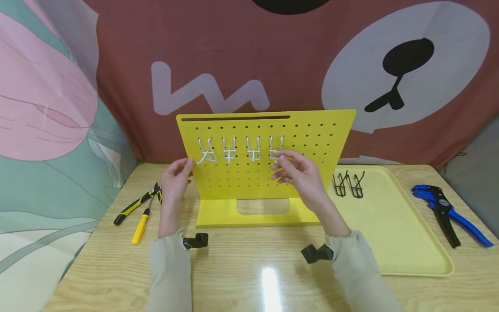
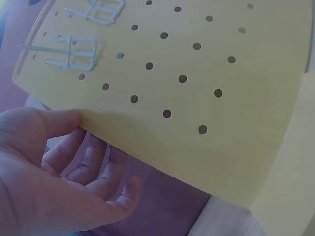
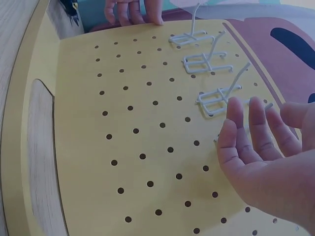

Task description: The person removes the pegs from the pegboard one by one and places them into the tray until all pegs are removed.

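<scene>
**While the left hand (image 1: 175,180) pinched the pegboard (image 1: 249,193), the right hand (image 1: 300,173) lay at its fourth hook (image 1: 272,151)**

With the pegboard upright on the counter (image 1: 234,260) at 12 o'clock, the hands were apart: the left clamped on its 9 o'clock edge, the right, fingers loosely bent, at the hook toward 1 o'clock of centre. Whether those fingers gripped wire could not be told. A hard push there might have tipped the pegboard backward if the left pinch slipped; badly seated wire ends could have let the hook drop.

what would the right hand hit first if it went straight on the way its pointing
Likely the rightmost white hook on the yellow pegboard, close to the right hand; contact is unclear.
</scene>
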A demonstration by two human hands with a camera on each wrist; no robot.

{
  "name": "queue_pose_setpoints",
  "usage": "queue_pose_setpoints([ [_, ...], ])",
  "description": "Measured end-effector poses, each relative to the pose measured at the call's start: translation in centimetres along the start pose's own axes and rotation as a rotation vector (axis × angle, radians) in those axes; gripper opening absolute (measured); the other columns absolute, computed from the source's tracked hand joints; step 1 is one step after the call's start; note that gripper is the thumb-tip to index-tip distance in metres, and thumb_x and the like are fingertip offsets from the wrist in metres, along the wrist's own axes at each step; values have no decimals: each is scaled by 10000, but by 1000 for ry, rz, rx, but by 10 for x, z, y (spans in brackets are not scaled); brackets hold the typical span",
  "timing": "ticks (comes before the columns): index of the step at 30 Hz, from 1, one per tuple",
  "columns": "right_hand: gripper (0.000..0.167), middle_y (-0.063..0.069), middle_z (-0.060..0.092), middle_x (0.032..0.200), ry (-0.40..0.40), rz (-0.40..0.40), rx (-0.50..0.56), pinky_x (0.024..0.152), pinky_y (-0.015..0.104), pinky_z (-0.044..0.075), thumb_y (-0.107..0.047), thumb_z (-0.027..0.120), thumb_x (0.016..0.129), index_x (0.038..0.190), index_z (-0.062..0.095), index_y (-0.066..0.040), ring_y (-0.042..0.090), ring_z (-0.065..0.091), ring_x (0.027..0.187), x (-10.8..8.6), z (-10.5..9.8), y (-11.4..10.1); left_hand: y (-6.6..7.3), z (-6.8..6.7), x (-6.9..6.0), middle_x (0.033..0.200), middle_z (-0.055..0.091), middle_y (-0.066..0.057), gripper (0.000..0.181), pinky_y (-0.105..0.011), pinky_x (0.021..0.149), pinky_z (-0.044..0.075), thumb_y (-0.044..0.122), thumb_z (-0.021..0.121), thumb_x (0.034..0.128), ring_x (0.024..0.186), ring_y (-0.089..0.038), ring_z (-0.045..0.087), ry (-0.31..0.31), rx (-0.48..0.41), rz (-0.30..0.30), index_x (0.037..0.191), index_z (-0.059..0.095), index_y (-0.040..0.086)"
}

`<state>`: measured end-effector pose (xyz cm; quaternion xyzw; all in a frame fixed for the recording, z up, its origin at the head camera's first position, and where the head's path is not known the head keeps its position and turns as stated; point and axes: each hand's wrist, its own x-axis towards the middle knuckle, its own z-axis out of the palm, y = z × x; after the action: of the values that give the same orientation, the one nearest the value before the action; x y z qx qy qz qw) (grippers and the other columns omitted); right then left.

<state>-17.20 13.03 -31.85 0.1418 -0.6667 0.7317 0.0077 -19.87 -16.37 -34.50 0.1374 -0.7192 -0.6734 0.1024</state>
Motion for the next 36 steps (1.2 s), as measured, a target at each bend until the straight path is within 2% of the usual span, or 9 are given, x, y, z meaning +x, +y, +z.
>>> queue_pose_setpoints([
  [8,352,125,669,964,-15,-10,-38,714,306,545,-151,563,982,1228,552,100,175,666,759,5,5,-1,0,0,0,998,593,38,338,-371,884,430,306,610,951,897,-122,574,11,-19,-6,1178,623,57],
  [17,337,222,643,1105,21,-18,-123,739,334,544,-175,584,973,1212,601,62,156,668,771,5,4,-2,1,1,0,1044,589,2,372,-349,869,438,307,602,956,912,-122,565,-2,-9,14,1207,610,33],
  [27,329,233,640,1128,23,-9,-133,731,324,544,-159,588,969,1199,604,76,146,667,767,4,2,-2,0,2,0,997,587,32,356,-342,852,449,289,605,956,895,-110,564,7,-10,21,1201,612,29],
  [36,320,150,682,1051,-5,-31,-95,713,293,540,-152,581,972,1180,604,89,164,663,770,1,1,-1,-2,0,0,1055,585,-1,386,-352,872,437,306,602,956,923,-122,561,-1,-1,12,1221,602,25],
])
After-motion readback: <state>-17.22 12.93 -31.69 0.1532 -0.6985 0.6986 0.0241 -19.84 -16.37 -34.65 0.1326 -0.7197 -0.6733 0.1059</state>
